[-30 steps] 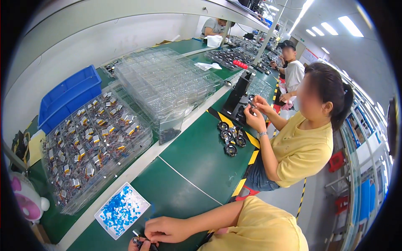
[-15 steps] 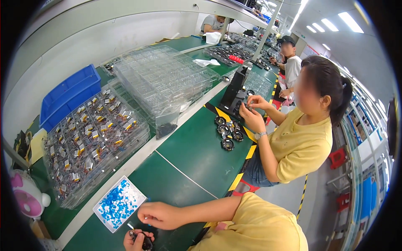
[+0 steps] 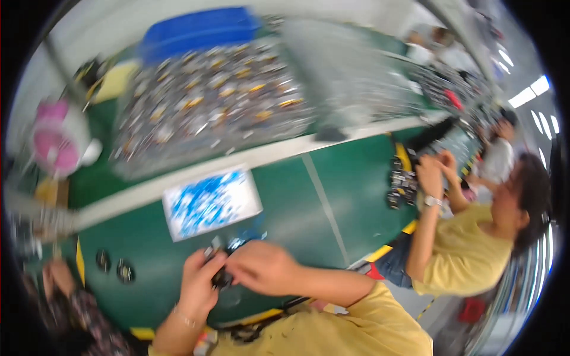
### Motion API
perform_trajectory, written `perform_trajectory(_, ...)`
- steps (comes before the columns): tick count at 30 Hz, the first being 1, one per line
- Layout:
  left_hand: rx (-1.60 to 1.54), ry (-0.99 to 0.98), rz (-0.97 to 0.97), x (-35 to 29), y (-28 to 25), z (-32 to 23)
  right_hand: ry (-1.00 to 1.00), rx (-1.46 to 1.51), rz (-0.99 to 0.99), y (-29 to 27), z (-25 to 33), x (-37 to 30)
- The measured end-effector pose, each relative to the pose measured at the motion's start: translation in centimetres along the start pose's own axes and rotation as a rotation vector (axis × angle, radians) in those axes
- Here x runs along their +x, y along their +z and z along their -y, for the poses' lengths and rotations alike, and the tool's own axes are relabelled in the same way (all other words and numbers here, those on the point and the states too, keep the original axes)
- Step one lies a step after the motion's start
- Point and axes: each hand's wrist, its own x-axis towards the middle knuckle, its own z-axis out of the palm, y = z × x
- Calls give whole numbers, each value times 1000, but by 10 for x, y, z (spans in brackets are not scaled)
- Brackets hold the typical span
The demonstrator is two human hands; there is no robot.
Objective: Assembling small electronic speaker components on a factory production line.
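Observation:
My left hand [image 3: 200, 277] grips a small black round part [image 3: 221, 279] low over the green bench, fingers curled about its side. My right hand [image 3: 261, 268] is closed beside it, its fingertips pinched at the part. Blur hides what those fingertips hold, if anything. Just beyond my hands lies a shallow white tray [image 3: 248, 206] with many small blue and white pieces [image 3: 205, 202] in it. A few blue bits [image 3: 254, 230] lie on the bench between the tray and my right hand.
Two black round parts [image 3: 124, 270] lie left, near a co-worker's hands [image 3: 59, 276]. Behind the tray stand a clear compartment box of wired parts [image 3: 208, 101], a blue bin [image 3: 199, 32] and a pink-white fan [image 3: 56, 145]. Right, a co-worker in yellow [image 3: 469, 249] works by several black parts [image 3: 402, 184].
The view has swung left and blurred. My right hand has come from beside the tray to the black part in my left hand. A co-worker's hands now show at left.

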Motion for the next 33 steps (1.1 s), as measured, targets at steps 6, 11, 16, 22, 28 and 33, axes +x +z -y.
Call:
perform_trajectory(6, -127, -63, 141, 1, -4, -11, 182, 82, 7, -9, -2, 8)
perform_trajectory(11, 112, -63, 161, -9, 0, -13, 521, 474, -68, -9, 4, 7)
perform_trajectory(16, 61, 22, 223, -13, -3, -1, 49, -33, -66, 2, 11, 7)
perform_trajectory(22, 68, 120, 258, -17, -1, -1, -68, -148, -93, 6, 12, 9)
perform_trajectory(28, 126, 228, 233, -18, -4, 5, -62, -64, -67, 12, 0, 10)
perform_trajectory(33, -76, 46, 51, -4, -9, -14, -124, -75, 65, 10, -3, 23)
